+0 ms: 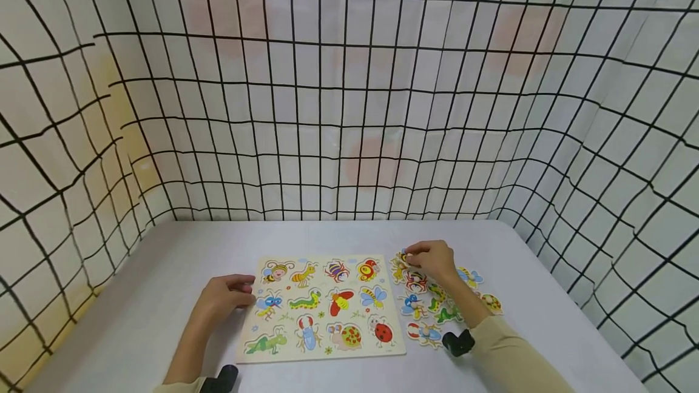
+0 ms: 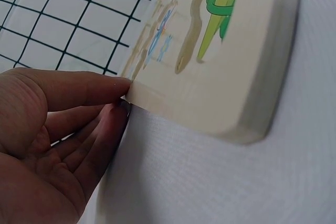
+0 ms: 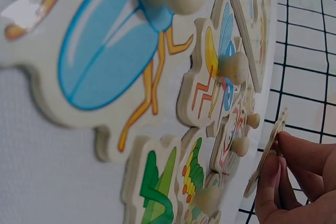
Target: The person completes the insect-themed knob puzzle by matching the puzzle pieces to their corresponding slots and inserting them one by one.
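Note:
A flat wooden puzzle board (image 1: 322, 314) with printed insects lies on the white table. My left hand (image 1: 221, 302) is at its left edge; in the left wrist view, the thumb and fingertips touch the board's edge (image 2: 184, 116) with the fingers fairly straight. On the board's right, my right hand (image 1: 434, 259) pinches a thin puzzle piece (image 3: 265, 153) between thumb and fingers. It is seen edge-on in the right wrist view, tilted up off the table. Its picture is mostly hidden by the fingers; yellow, dark and blue bits show in the head view.
Several loose knobbed insect pieces lie right of the board, among them a blue beetle (image 3: 107, 51), a mosquito (image 1: 413, 306), a green grasshopper (image 3: 157, 187) and a snail (image 1: 492, 303). Some lie under my right forearm. A black grid on white cloth (image 1: 349, 108) walls the table's back and sides.

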Demonstrator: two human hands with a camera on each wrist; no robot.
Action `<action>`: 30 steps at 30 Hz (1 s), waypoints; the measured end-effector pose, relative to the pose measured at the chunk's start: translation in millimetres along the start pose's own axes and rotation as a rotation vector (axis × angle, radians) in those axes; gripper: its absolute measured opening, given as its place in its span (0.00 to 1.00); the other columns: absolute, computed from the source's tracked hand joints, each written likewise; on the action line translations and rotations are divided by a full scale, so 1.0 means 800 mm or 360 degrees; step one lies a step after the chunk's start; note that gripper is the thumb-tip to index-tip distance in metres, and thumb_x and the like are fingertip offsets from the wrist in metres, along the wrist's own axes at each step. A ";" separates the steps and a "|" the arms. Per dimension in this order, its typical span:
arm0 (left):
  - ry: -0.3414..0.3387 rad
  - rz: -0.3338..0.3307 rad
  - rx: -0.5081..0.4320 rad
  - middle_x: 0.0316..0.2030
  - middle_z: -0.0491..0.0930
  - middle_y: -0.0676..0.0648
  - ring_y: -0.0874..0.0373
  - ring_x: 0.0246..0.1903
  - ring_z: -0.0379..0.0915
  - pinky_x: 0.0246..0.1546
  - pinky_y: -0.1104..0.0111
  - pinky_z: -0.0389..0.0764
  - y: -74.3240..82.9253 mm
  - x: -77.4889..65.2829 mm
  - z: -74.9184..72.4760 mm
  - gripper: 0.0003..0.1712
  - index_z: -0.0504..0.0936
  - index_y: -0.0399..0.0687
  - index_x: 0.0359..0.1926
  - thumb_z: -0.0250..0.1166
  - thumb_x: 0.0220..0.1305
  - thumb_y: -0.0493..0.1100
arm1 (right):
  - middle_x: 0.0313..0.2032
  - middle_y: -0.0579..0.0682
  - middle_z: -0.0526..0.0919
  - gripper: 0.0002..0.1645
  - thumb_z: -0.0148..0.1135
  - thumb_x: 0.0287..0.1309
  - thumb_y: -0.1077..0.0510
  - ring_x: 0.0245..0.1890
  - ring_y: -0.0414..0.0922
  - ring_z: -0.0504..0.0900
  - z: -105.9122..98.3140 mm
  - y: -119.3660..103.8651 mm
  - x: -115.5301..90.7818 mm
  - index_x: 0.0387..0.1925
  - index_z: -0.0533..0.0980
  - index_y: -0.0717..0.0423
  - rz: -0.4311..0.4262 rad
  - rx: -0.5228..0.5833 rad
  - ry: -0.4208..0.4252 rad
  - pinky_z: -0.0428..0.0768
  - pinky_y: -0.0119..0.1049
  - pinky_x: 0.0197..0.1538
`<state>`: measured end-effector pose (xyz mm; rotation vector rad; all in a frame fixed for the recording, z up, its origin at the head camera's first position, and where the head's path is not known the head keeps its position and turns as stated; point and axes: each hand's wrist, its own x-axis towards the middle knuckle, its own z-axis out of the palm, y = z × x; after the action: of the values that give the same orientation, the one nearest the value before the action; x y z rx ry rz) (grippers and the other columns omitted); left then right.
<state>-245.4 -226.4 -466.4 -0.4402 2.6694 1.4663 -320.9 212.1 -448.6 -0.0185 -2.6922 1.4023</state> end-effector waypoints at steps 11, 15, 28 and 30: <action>0.0015 -0.0009 0.0045 0.40 0.83 0.43 0.52 0.38 0.76 0.37 0.67 0.76 0.001 0.001 0.001 0.29 0.82 0.38 0.59 0.73 0.55 0.35 | 0.36 0.53 0.89 0.10 0.73 0.56 0.60 0.35 0.46 0.84 0.011 -0.012 0.004 0.41 0.87 0.58 -0.0020 -0.0131 0.0027 0.79 0.35 0.36; 0.0017 0.0002 0.0042 0.39 0.83 0.43 0.52 0.38 0.75 0.37 0.66 0.75 0.002 -0.002 0.000 0.28 0.82 0.38 0.59 0.73 0.55 0.35 | 0.35 0.52 0.89 0.09 0.73 0.55 0.61 0.34 0.45 0.84 0.017 -0.020 0.004 0.40 0.88 0.57 -0.0053 -0.0121 0.0013 0.78 0.35 0.36; 0.0004 0.0029 0.0013 0.38 0.83 0.44 0.54 0.36 0.76 0.35 0.67 0.77 -0.001 0.000 -0.001 0.27 0.82 0.37 0.58 0.73 0.55 0.33 | 0.35 0.52 0.88 0.06 0.72 0.54 0.65 0.30 0.42 0.83 0.055 -0.056 -0.003 0.35 0.88 0.59 -0.0189 -0.0010 -0.0060 0.80 0.34 0.34; 0.0009 0.0033 0.0017 0.38 0.83 0.44 0.54 0.36 0.76 0.35 0.67 0.77 -0.001 0.000 -0.001 0.27 0.82 0.37 0.58 0.73 0.55 0.33 | 0.34 0.51 0.88 0.05 0.72 0.53 0.65 0.30 0.41 0.81 0.062 -0.060 -0.001 0.34 0.88 0.58 -0.0207 -0.0021 -0.0073 0.79 0.33 0.34</action>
<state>-245.4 -227.3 -467.0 -0.4174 2.6930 1.4577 -323.5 143.9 -437.9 0.1869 -2.6842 1.3635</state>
